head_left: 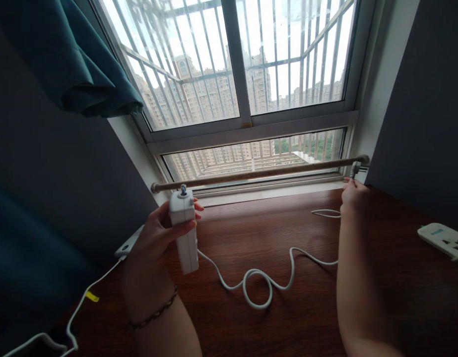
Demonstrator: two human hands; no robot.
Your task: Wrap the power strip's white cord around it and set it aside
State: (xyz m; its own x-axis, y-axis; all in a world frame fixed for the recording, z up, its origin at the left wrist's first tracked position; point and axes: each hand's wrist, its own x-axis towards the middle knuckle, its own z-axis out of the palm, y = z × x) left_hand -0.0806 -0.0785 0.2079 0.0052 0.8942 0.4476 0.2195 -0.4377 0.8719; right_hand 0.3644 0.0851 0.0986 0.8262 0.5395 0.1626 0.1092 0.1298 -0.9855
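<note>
My left hand (158, 233) is wrapped round a white power strip (187, 250), held up on end above the brown wooden surface. A small blue-and-white piece shows in a round opening at its top; I cannot tell what it is. From the strip's lower side a white cord (258, 305) runs right along the wood, makes one loop and passes behind my right forearm. My right hand (355, 193), farther off near the right wall, pinches a pale plug (354, 170). The plug's metal prongs point right, beside the end of a horizontal rail (266, 173).
A second power strip (442, 238) lies at the right edge. At the left, a white device (128, 244) has a thin white cable (85, 295) with a yellow tag. A teal curtain (76, 64) hangs at upper left. Behind stands a barred window (247, 114).
</note>
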